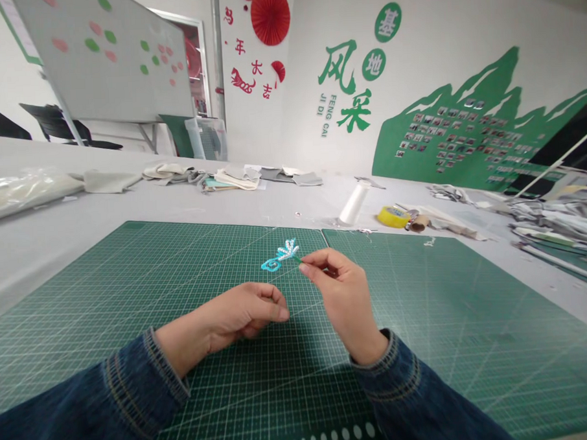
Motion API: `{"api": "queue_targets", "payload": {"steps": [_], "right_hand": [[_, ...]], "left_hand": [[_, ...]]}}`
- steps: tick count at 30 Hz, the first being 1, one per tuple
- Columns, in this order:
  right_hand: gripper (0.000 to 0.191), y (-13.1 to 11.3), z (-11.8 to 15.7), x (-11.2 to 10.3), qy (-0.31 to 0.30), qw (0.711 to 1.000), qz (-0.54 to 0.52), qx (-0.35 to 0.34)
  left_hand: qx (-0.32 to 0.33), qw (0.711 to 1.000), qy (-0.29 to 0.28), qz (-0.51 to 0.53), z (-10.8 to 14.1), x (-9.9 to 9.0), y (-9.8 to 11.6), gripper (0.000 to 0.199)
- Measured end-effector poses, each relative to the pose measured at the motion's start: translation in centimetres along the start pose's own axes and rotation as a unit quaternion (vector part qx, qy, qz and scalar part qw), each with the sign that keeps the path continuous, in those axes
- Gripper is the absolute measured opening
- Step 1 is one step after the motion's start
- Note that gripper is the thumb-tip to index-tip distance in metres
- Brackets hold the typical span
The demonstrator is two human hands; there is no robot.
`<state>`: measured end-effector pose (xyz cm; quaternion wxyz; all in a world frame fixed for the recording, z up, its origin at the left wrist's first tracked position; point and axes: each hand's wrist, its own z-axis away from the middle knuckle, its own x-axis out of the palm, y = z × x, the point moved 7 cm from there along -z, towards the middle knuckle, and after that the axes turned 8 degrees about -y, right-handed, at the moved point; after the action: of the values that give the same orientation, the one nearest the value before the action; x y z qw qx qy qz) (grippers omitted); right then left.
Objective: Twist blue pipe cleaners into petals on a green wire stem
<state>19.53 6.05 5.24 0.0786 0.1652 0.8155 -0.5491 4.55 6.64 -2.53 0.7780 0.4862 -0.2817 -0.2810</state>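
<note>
A small blue and white flower-like ornament with a looped light-blue part at its left is held above the green cutting mat. My right hand pinches its thin green stem between thumb and forefinger. To the lower left of the ornament is my left hand, its fingers curled and thumb against the forefinger. Whether anything small is between those fingers cannot be made out. My left hand does not touch the ornament.
Behind the mat stand a white cone and a yellow tape roll beside a brown cardboard tube. Folded fabrics lie along the table's far side, a plastic-wrapped bundle at left, and piled material at right.
</note>
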Motion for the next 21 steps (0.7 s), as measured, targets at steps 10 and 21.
{"api": "queue_targets", "payload": {"steps": [10, 21], "right_hand": [[0.005, 0.4, -0.4, -0.7, 0.013, 1.0, 0.017, 0.006], [0.004, 0.7, -0.4, -1.2, 0.025, 1.0, 0.015, 0.005]], "left_hand": [[0.074, 0.983, 0.02, -0.167, 0.8, 0.9, 1.9, 0.041], [0.018, 0.992, -0.029, -0.124, 0.6, 0.4, 0.8, 0.022]]}}
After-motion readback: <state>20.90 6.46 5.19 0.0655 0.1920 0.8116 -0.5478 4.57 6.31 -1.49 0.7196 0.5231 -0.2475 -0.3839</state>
